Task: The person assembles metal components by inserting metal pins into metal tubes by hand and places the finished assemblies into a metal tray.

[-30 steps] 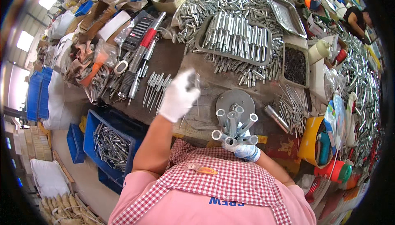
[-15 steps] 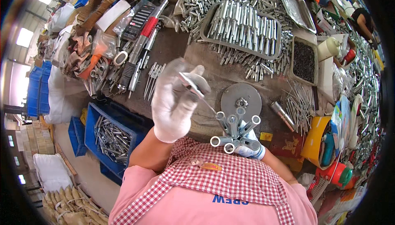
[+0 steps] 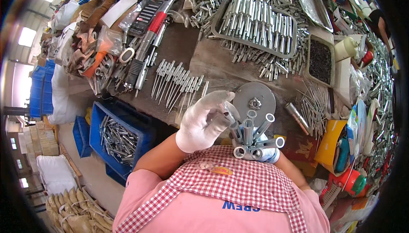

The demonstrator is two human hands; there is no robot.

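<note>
My left hand, in a white glove, is closed with thumb and fingers round a small shiny metal piece. It is right beside the upper left tube of a bundle of metal tubes. Several open tube ends fan outward and up. My right hand, gloved in white and blue, holds the bundle from below; most of its fingers are hidden behind the tubes. Just beyond stands a round grey metal disc. Thin metal pins with thicker heads lie in a row to the left.
A metal tray of stacked tubes stands at the back, with heaps of metal parts around it. To its right is a box of dark small pins. Thin rods lie at the right. A blue crate of parts stands lower left.
My left hand has come down and to the right, bringing the metal piece to the tubes. The row of pins it partly covered now shows. The view has shifted slightly.
</note>
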